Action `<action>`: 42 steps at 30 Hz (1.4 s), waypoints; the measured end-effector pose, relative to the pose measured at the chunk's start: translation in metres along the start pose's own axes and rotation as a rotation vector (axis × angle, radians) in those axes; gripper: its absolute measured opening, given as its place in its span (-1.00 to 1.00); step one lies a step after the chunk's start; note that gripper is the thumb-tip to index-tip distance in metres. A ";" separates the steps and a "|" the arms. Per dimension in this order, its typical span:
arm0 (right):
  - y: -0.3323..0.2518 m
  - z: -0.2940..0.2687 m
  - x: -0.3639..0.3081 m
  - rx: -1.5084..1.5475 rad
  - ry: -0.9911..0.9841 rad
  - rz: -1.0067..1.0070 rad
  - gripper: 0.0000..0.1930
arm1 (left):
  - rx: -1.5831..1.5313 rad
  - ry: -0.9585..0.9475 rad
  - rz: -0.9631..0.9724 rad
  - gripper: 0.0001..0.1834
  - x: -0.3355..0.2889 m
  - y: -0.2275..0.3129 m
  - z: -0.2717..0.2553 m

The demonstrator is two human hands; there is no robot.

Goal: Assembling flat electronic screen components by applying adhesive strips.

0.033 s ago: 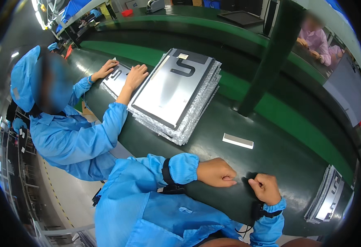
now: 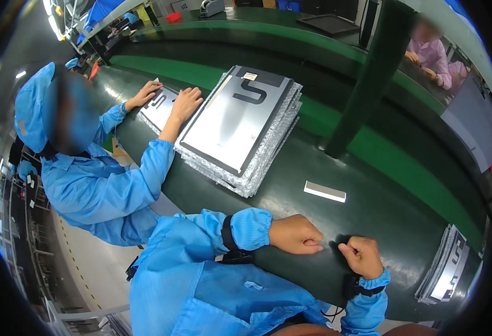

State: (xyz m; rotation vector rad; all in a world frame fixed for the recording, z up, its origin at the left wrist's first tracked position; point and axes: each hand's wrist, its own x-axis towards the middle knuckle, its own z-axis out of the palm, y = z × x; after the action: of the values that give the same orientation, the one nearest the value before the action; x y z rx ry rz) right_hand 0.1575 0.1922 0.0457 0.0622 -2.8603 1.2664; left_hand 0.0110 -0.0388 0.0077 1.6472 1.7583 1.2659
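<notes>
My left hand is curled into a loose fist just over the dark green tabletop, with nothing showing in it. To its right, my right hand is also closed, thumb side toward the left one, and the two are a small gap apart. A thin grey and white strip lies on the table beyond both hands, touched by neither. Farther left rises a stack of flat silver panels with black borders, interleaved with bubble wrap.
At the left a co-worker in blue rests both hands on another silver panel. A smaller panel stack stands at the right edge. A dark green post rises beyond the table; a person in pink sits past it.
</notes>
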 end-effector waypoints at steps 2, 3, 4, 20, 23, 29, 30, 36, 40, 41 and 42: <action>0.004 -0.002 -0.001 -0.067 -0.050 -0.033 -0.61 | -0.008 -0.015 -0.023 -0.54 -0.001 0.002 -0.001; 0.006 -0.002 -0.001 -0.066 -0.048 -0.034 -0.61 | -0.019 -0.032 -0.043 -0.54 -0.001 0.002 -0.001; 0.007 -0.001 -0.001 -0.048 -0.047 -0.012 -0.60 | -0.017 -0.034 -0.043 -0.54 -0.002 0.001 -0.001; -0.006 0.000 0.000 0.063 0.019 0.155 -0.77 | 0.001 -0.013 -0.001 -0.54 -0.001 -0.002 0.000; -0.004 0.000 0.000 0.033 0.003 0.107 -0.74 | -0.002 0.004 0.011 -0.54 -0.001 -0.002 0.000; 0.004 0.003 -0.001 -0.060 0.008 -0.045 -0.59 | 0.000 -0.007 0.007 -0.54 -0.002 0.001 0.001; 0.003 0.002 -0.002 -0.059 0.011 -0.041 -0.59 | 0.007 -0.020 0.001 -0.54 -0.003 0.002 0.003; 0.000 0.004 -0.008 -0.124 0.061 0.016 -0.57 | -0.014 -0.022 0.028 -0.51 0.002 0.002 0.003; 0.005 0.011 -0.001 -0.101 0.112 -0.048 -0.71 | 0.030 -0.031 -0.008 -0.52 0.000 0.003 -0.005; 0.008 0.013 -0.001 -0.050 0.139 -0.059 -0.68 | 0.041 -0.059 -0.043 -0.53 0.001 0.001 -0.008; 0.010 0.014 0.000 0.000 0.170 -0.080 -0.66 | 0.051 -0.060 -0.073 -0.53 0.003 0.004 -0.009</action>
State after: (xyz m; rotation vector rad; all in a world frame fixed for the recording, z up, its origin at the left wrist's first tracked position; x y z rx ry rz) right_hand 0.1571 0.1887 0.0291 0.0655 -2.6864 1.1955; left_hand 0.0048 -0.0392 0.0165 1.6163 1.8111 1.1364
